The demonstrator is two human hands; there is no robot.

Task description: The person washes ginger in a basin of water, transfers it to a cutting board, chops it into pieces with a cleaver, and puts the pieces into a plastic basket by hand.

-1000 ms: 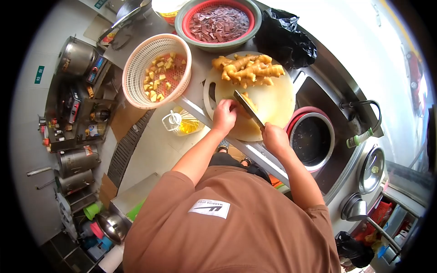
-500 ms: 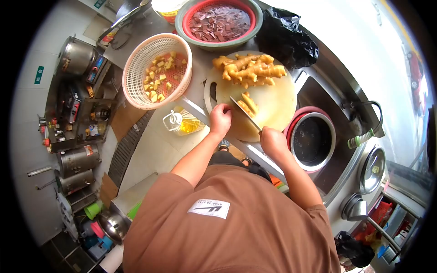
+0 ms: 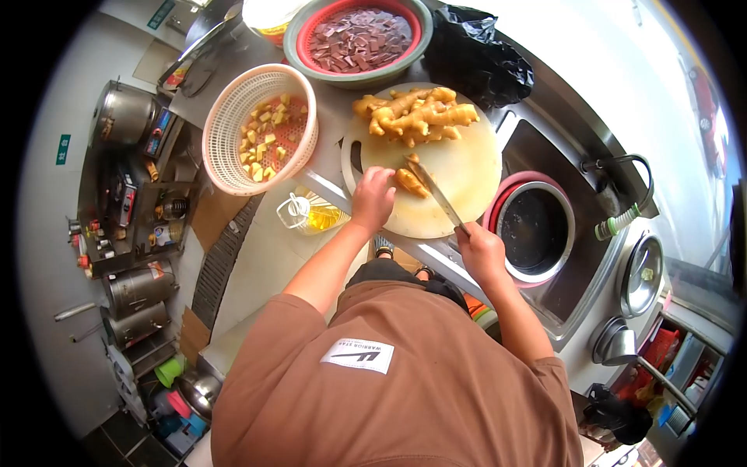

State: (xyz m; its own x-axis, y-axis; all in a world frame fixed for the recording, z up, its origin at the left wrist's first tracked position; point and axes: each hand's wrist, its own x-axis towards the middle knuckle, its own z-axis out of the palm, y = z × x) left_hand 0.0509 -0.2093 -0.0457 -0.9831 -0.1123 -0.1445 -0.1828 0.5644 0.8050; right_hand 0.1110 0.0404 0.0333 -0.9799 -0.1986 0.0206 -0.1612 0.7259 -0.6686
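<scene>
My right hand [image 3: 481,251] is closed around the handle of a kitchen knife [image 3: 438,194], whose blade points away over the round cutting board [image 3: 467,175]. The blade tip lies against a small piece of ginger [image 3: 411,184] in the middle of the board. Just left of that piece, my left hand [image 3: 373,199] hovers at the board's edge with fingers partly spread and nothing seen in them. A heap of large ginger roots [image 3: 420,115] lies on the far part of the board.
Left of the board stands a pale basket [image 3: 222,128] with cut yellow chunks. Behind are a basin [image 3: 292,47] with dark red slices in liquid and a black plastic bag [image 3: 482,58]. The sink at right holds a pot [image 3: 569,233]. An oil jug [image 3: 315,216] stands below left.
The knife has swung more upright, and its tip now meets the ginger piece. The ginger pieces have shifted and turned. My left hand's fingers have loosened and lifted slightly.
</scene>
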